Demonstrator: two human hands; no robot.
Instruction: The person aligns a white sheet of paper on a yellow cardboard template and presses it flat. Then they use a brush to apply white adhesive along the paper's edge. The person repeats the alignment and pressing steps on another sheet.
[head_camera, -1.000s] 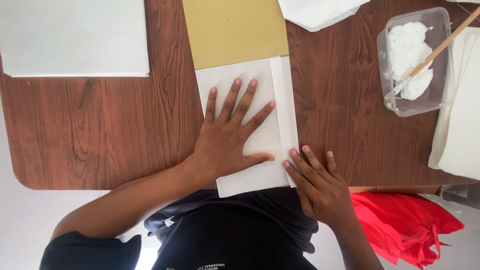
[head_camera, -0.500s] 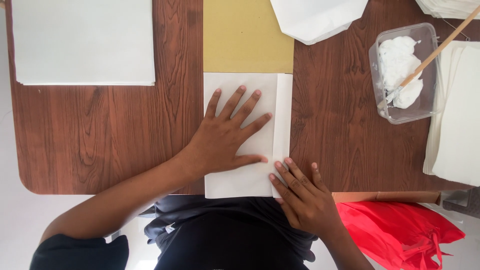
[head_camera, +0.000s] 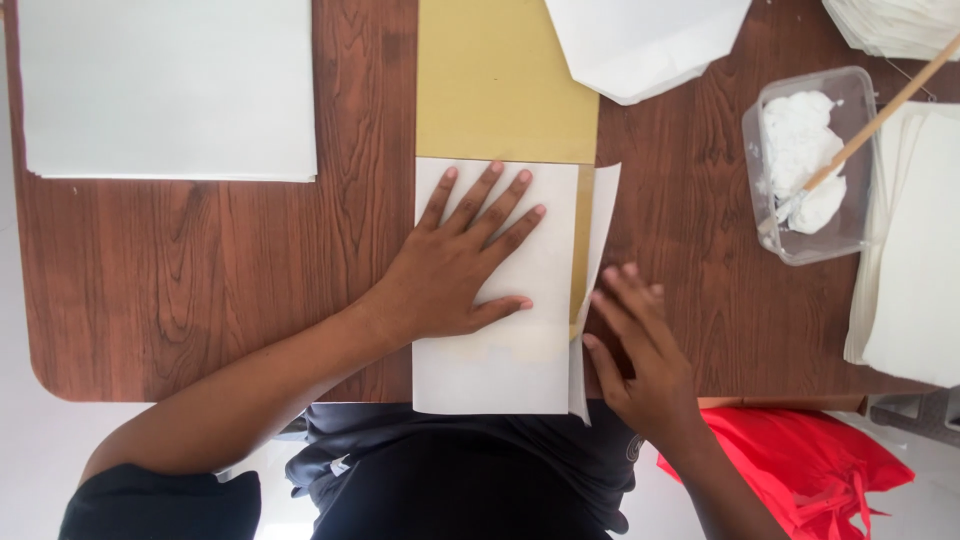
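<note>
My left hand (head_camera: 462, 265) lies flat, fingers spread, on a white sheet of paper (head_camera: 500, 360) at the near edge of a brown wooden table (head_camera: 180, 290). The sheet rests on a tan card (head_camera: 500, 80). Along the sheet's right side a narrow flap (head_camera: 603, 215) stands partly lifted, and a strip of the tan card shows beneath it. My right hand (head_camera: 640, 350) sits just right of that flap, fingers apart, fingertips at the flap's lower edge; whether they touch the paper I cannot tell.
A stack of white sheets (head_camera: 165, 85) lies at the far left. A clear plastic tub (head_camera: 805, 165) of white paste with a wooden-handled brush (head_camera: 880, 110) stands at the right, next to more white paper (head_camera: 915, 250). A folded white piece (head_camera: 645, 40) lies at the top. Red fabric (head_camera: 800, 460) shows below the table edge.
My right hand moved from the sheet's lower right corner up and right along its side. The right flap, folded flat before, has come up and uncovered tan card. My left hand stayed pressing.
</note>
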